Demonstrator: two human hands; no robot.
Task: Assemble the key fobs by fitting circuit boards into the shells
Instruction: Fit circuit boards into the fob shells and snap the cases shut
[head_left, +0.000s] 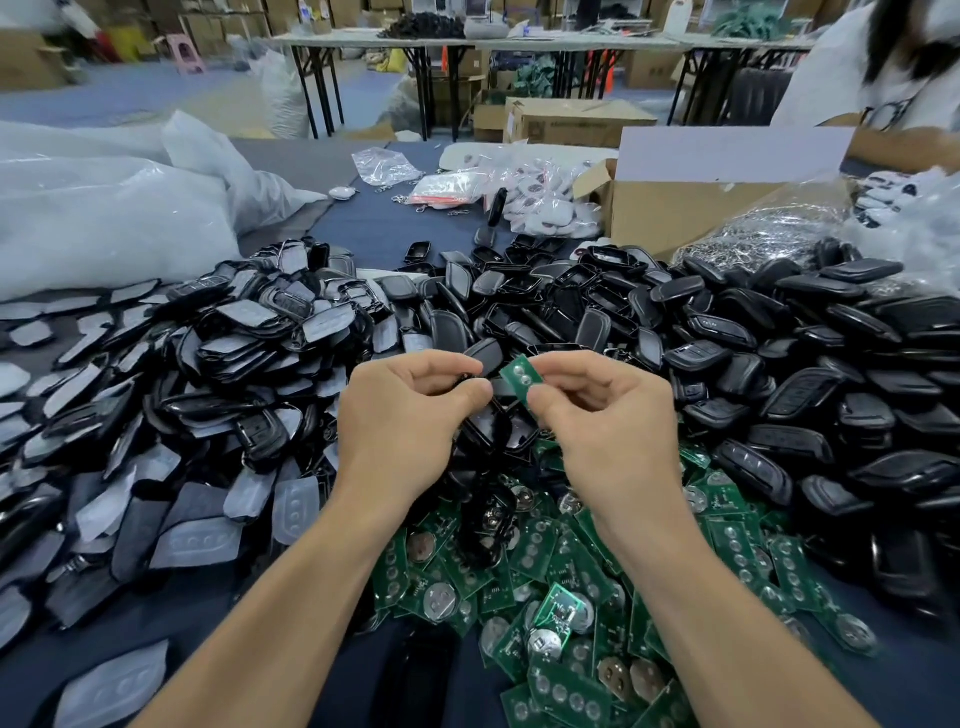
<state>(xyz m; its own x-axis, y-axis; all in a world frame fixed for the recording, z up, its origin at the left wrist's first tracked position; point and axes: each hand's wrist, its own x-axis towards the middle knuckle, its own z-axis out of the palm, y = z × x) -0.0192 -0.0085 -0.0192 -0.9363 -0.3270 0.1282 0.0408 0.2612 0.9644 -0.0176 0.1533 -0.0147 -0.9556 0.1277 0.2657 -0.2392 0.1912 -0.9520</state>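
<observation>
Both hands raised together above the middle of the table, nearly touching. Right hand (597, 415) pinching a small green circuit board (520, 378) by its lower end between thumb and forefinger, round button contacts facing up, board tilted toward the other hand. Left hand (410, 410) closed around a black key fob shell (485, 356), mostly hidden by the fingers; open side not visible, so orientation impossible to tell. Board and shell just beside each other, not yet mated.

Probably very light and stiff, that board: thin, rigid, easy to pinch by the edges, but best kept clear of the contact pads and any soldered parts on the back. Likely snaps or scratches if forced in crooked. Shell looks like glossy hard plastic, so slippery; better cradled along its long sides, leaving the cavity free.

Below the wrists, toward the near edge of the table, a loose heap of spare circuit boards (545, 597). To the right, a pile of black shells (805, 364); to the left, a pile of grey rubber button pads (156, 415). Cardboard box (675, 208) at the far right.
</observation>
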